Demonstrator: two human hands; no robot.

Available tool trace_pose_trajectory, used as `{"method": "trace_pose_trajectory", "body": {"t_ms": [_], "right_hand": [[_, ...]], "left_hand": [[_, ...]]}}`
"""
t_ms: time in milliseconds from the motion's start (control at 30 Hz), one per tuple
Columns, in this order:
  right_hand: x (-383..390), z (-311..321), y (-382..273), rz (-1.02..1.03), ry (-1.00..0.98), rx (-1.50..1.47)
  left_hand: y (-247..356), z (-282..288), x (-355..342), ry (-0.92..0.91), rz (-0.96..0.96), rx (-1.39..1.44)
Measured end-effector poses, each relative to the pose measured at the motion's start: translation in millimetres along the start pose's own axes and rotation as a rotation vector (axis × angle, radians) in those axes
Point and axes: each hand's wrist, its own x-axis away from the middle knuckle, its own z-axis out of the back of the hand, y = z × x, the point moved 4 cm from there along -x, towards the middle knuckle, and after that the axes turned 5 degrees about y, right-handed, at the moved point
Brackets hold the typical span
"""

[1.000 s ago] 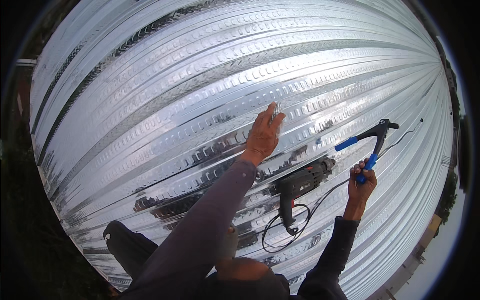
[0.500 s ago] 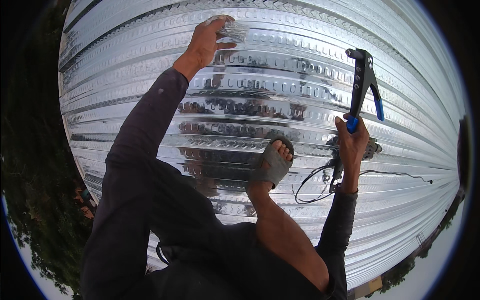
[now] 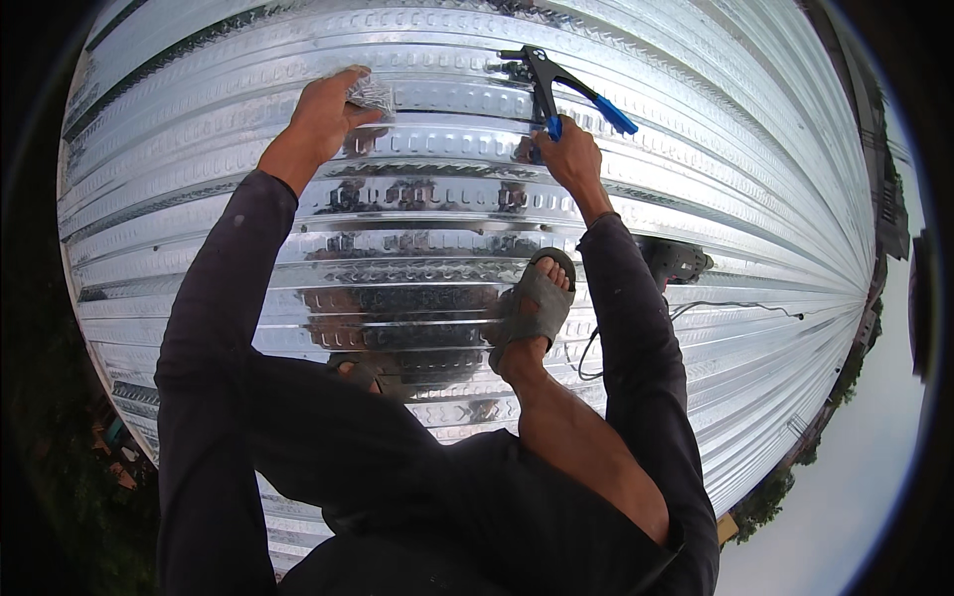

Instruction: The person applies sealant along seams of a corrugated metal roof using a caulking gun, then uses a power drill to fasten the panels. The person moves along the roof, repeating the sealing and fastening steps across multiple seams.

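My left hand (image 3: pixel 320 121) reaches forward over the ribbed metal sheeting (image 3: pixel 447 199) and grips a small clear plastic bag (image 3: pixel 371 94) of thin silvery pins, which look like blind rivets. Thumb and fingers close around the bag's near side. Further right, my right hand (image 3: pixel 571 159) grasps a black hand riveter (image 3: pixel 543 87) by one blue-sleeved handle. The tool's other blue-tipped handle is spread away to the right, and its nose points left, above the sheeting. A few of my right fingers are hidden behind the hand.
A power drill (image 3: pixel 678 262) lies on the sheeting beyond my right forearm, with its dark cord (image 3: pixel 740 306) trailing right. My sandaled right foot (image 3: pixel 542 303) stands between my arms; the other sandal (image 3: pixel 358 372) is partly covered by my leg. Trees (image 3: pixel 50 397) lie past the roof's left edge.
The riveter in my right hand has moved left and forward, closer to the bag. The view has shifted, and my left sandal now shows. Both hands keep their holds.
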Motion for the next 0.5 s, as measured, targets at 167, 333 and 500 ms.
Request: {"method": "trace_pose_trajectory", "body": {"t_ms": [167,333,500], "right_hand": [[70,67,26,0.181,0.435,-0.046],[173,43,205,-0.459,0.411,0.228],[225,18,314,-0.706,0.313,0.004]], "left_hand": [[-19,-3,-38,0.045,0.102,0.333],[-29,-11,-47,0.390,-0.284,-0.315],[-45,-96,50,0.345,-0.849,-0.733]]}}
